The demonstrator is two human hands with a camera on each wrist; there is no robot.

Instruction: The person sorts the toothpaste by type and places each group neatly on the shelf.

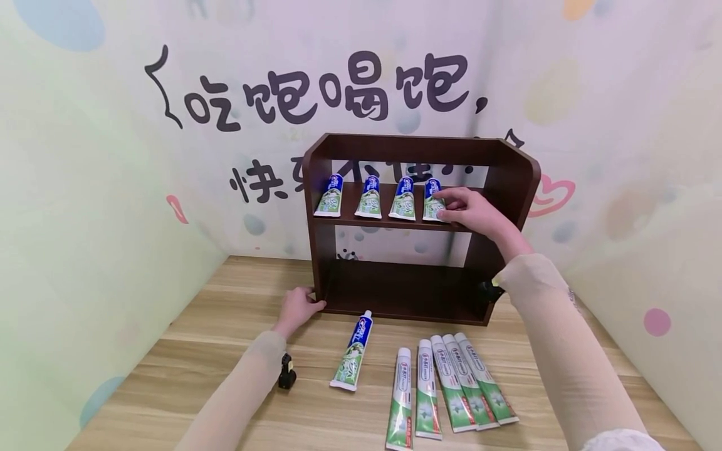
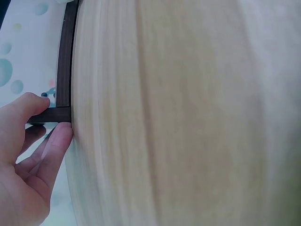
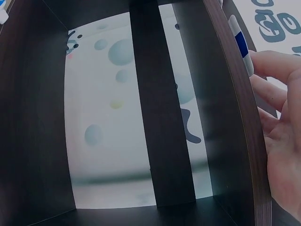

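Observation:
A dark brown two-tier shelf (image 1: 395,288) stands against the wall. My left hand (image 1: 298,310) grips the bottom of its left side panel; in the left wrist view the thumb and fingers (image 2: 61,136) lie on opposite faces of the panel. On the upper tier, several blue-and-green toothpaste tubes (image 1: 369,199) lie in a row, caps toward the back. My right hand (image 1: 470,210) reaches to the rightmost toothpaste tube (image 1: 431,207), index fingertip on it and thumb by its lower right edge. The right wrist view shows the tube's flat end (image 3: 241,44) against a finger.
Another blue-and-green toothpaste tube (image 1: 354,357) lies on the wooden table (image 1: 265,275) before the shelf. Several white-and-green toothpaste tubes (image 1: 459,382) lie to its right, caps toward the shelf. A patterned wall with large lettering (image 1: 366,84) rises behind.

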